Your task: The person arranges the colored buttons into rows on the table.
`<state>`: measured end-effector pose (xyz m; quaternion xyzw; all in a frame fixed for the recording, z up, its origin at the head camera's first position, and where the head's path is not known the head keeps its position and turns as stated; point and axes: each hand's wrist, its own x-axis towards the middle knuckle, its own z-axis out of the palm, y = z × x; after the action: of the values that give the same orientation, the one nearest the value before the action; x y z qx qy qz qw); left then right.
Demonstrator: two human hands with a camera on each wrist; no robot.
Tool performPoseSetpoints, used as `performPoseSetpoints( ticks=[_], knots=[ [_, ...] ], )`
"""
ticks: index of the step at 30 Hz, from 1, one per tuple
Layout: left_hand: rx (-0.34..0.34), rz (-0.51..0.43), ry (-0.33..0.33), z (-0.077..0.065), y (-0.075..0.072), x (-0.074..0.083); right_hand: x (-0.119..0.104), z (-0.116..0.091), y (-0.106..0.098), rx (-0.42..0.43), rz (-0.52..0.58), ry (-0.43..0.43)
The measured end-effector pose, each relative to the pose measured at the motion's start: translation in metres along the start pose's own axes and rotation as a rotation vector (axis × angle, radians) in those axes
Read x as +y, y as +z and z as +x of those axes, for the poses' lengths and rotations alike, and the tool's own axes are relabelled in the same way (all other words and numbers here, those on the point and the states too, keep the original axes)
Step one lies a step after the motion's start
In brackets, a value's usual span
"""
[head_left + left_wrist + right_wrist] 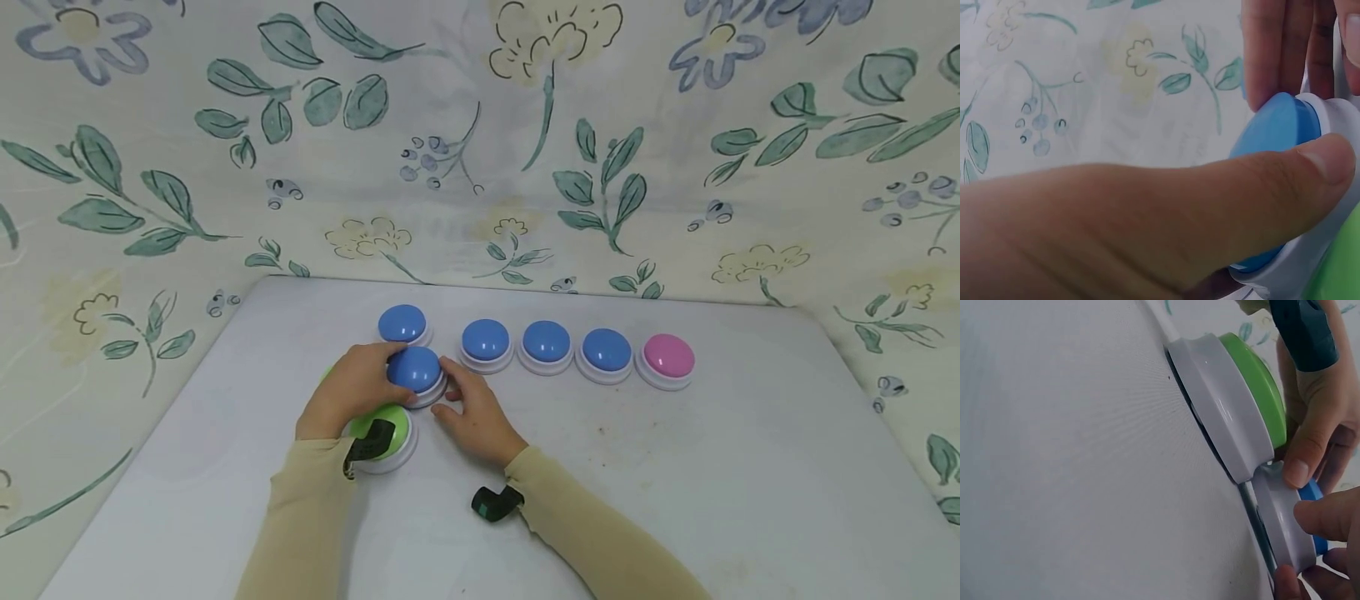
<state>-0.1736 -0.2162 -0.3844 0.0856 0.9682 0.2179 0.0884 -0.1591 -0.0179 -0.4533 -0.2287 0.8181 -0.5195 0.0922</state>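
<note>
Together, left hand (354, 387) and right hand (482, 423) hold one blue button (415, 368), fingers half-curled round it, beside a green button (401, 428).

The camera on my head looks forward and down over the worktop (712, 467) to the flowered cloth (450, 229) behind. My left wrist's camera looks very closely along the thumb of my left grip (352, 387) towards that cloth; my right wrist's looks low across the worktop, tilted, past my right grip (480, 417). All three share one blue button (415, 369).
</note>
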Motion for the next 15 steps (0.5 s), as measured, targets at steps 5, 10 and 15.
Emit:
performPoseSetpoints(
  ticks=[5,10,15],
  knots=[
    [0.003,-0.024,0.021,-0.0004,-0.0008,0.0019,0.0018,0.0008,0.0017,0.068,0.021,-0.009],
    [-0.003,-0.067,0.009,-0.0022,-0.003,0.0041,0.003,0.0016,0.0031,0.14,0.048,-0.031],
    [0.001,-0.087,0.007,-0.0037,-0.0043,0.0054,0.0013,0.0018,0.004,0.184,0.056,-0.024]
  ],
)
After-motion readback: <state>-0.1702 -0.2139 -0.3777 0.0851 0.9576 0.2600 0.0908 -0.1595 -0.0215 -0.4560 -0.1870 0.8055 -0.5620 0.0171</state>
